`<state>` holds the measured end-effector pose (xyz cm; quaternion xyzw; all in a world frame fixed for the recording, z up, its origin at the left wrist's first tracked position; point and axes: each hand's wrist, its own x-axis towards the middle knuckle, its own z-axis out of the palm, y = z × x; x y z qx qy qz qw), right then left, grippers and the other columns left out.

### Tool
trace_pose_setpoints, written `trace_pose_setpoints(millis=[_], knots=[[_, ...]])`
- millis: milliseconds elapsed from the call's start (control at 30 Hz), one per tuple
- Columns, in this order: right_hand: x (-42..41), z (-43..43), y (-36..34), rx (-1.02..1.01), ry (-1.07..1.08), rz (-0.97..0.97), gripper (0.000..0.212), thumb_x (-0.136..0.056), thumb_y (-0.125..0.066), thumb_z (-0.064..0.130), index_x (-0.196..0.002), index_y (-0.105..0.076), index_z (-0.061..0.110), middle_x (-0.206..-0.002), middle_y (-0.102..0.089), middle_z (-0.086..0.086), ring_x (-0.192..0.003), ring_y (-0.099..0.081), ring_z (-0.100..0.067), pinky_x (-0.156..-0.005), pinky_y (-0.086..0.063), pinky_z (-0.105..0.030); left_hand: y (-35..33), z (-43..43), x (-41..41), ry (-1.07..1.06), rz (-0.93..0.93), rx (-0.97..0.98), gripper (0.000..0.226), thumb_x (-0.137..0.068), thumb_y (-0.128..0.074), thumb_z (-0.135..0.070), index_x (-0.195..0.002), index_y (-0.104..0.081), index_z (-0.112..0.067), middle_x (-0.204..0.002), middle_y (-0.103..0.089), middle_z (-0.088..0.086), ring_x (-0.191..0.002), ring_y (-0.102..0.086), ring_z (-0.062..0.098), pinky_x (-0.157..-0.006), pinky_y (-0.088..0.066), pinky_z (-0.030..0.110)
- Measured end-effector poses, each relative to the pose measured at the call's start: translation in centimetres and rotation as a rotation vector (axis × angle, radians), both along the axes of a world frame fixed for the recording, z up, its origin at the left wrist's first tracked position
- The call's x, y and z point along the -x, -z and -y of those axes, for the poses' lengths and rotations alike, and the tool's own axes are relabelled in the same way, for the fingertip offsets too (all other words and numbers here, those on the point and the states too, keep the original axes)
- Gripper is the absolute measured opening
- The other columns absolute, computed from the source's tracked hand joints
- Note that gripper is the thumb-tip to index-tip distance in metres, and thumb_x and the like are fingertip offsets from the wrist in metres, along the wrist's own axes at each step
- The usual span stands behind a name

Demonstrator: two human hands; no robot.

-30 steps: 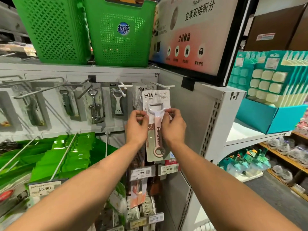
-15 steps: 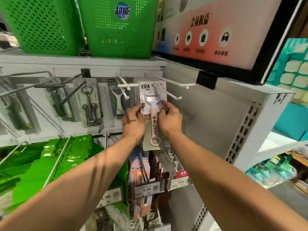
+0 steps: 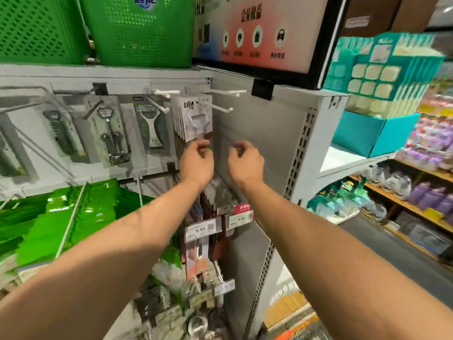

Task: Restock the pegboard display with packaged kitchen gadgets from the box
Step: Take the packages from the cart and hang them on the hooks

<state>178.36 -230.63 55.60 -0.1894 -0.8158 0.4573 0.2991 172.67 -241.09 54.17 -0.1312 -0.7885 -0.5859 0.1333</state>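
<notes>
Our peeler pack (image 3: 196, 119) hangs on its hook (image 3: 220, 107), left hand (image 3: 197, 159) curled at its lower edge (pinching or not, we cannot tell), right hand (image 3: 245, 160) loose and empty beside it; the box is unseen, so remaining stock is unknown.

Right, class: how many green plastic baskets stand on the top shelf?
2. The left basket is cut off by the frame edge. The right basket, beside it, bears a blue logo. More may lie beyond the frame.
</notes>
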Motion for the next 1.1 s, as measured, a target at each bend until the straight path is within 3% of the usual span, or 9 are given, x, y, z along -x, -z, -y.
trace_pose_setpoints(millis=[100,133,233,400,500,600,800,967,1100], knots=[[-5.0,-0.8,1.5,0.002,0.059,0.03,0.029,-0.101,-0.055,0.027,-0.125,-0.068,0.016,-0.113,-0.075,-0.005,-0.111,-0.066,-0.025,-0.087,-0.043,-0.024,1.2,-1.4,-3.9,0.097,0.043,0.075,0.025,-0.105,-0.056,-0.011,-0.127,-0.068,-0.009,-0.108,-0.065,0.003,-0.098,-0.059,0.016,-0.079,-0.038,0.015],[-10.3,-2.6,2.7,0.008,0.148,0.042,0.029,-0.101,-0.056,0.028,-0.124,-0.069,0.016,-0.114,-0.075,-0.005,-0.112,-0.066,-0.025,-0.088,-0.044,-0.025,2.4,-3.6,-8.2,0.181,0.052,0.091,0.025,-0.105,-0.056,-0.011,-0.127,-0.068,-0.007,-0.109,-0.066,0.005,-0.098,-0.06,0.017,-0.077,-0.036,0.015],[-12.7,-2.4,4.3,0.019,0.172,0.082,0.027,-0.098,-0.057,0.027,-0.119,-0.072,0.018,-0.113,-0.075,-0.007,-0.111,-0.066,-0.027,-0.091,-0.047,-0.03,3.8,-4.0,-9.8,0.214,0.117,0.083,0.026,-0.105,-0.056,-0.008,-0.127,-0.068,0.001,-0.114,-0.069,0.013,-0.105,-0.063,0.025,-0.074,-0.038,0.012],[-20.5,-4.5,7.0,0.065,0.266,0.129,0.028,-0.099,-0.054,0.027,-0.119,-0.071,0.017,-0.111,-0.075,-0.006,-0.106,-0.066,-0.026,-0.089,-0.048,-0.031,7.6,-7.1,-16.0,0.38,0.247,0.125,0.023,-0.104,-0.059,-0.02,-0.121,-0.072,-0.01,-0.117,-0.074,0.01,-0.108,-0.069,0.03,-0.095,-0.054,0.036],[-25.0,-6.9,10.0,0.078,0.353,0.209,0.028,-0.099,-0.054,0.027,-0.117,-0.073,0.017,-0.114,-0.075,-0.005,-0.108,-0.066,-0.025,-0.088,-0.048,-0.031,9.7,-9.8,-20.9,0.498,0.324,0.141,0.02,-0.104,-0.059,-0.028,-0.115,-0.071,-0.016,-0.114,-0.072,0.008,-0.108,-0.07,0.033,-0.098,-0.057,0.043],[-28.1,-8.7,12.3,0.103,0.403,0.248,0.024,-0.099,-0.054,0.024,-0.109,-0.074,0.017,-0.114,-0.074,-0.006,-0.107,-0.066,-0.026,-0.089,-0.048,-0.032,12.1,-12.3,-23.4,0.537,0.357,0.198,0.021,-0.094,-0.059,-0.039,-0.1,-0.072,-0.023,-0.106,-0.075,0.006,-0.104,-0.071,0.035,-0.093,-0.06,0.051],[-32.8,-13.2,19.5,0.239,0.549,0.355,0.023,-0.097,-0.057,0.023,-0.111,-0.073,0.015,-0.113,-0.075,-0.009,-0.11,-0.067,-0.029,-0.095,-0.051,-0.035,18.0,-18.2,-27.3,0.651,0.411,0.325,0.021,-0.099,-0.06,-0.031,-0.11,-0.074,-0.022,-0.11,-0.076,0.001,-0.098,-0.072,0.024,-0.094,-0.059,0.043],[-34.8,-16.1,26.2,0.339,0.619,0.491,0.023,-0.102,-0.055,0.025,-0.111,-0.072,0.013,-0.111,-0.074,-0.012,-0.105,-0.067,-0.031,-0.078,-0.044,-0.032,25.7,-22.2,-27.4,0.737,0.543,0.417,0.015,-0.092,-0.061,-0.037,-0.089,-0.067,-0.024,-0.1,-0.077,0.01,-0.101,-0.072,0.04,-0.09,-0.06,0.051],[-35.2,-18.0,33.2,0.518,0.673,0.554,0.019,-0.101,-0.057,0.028,-0.103,-0.073,0.018,-0.1,-0.073,-0.008,-0.093,-0.066,-0.023,-0.076,-0.048,-0.029,33.2,-24.7,-26.5,0.817,0.629,0.569,0.035,-0.081,-0.053,-0.052,-0.096,-0.069,-0.025,-0.102,-0.077,0.015,-0.098,-0.073,0.041,-0.087,-0.061,0.054]])
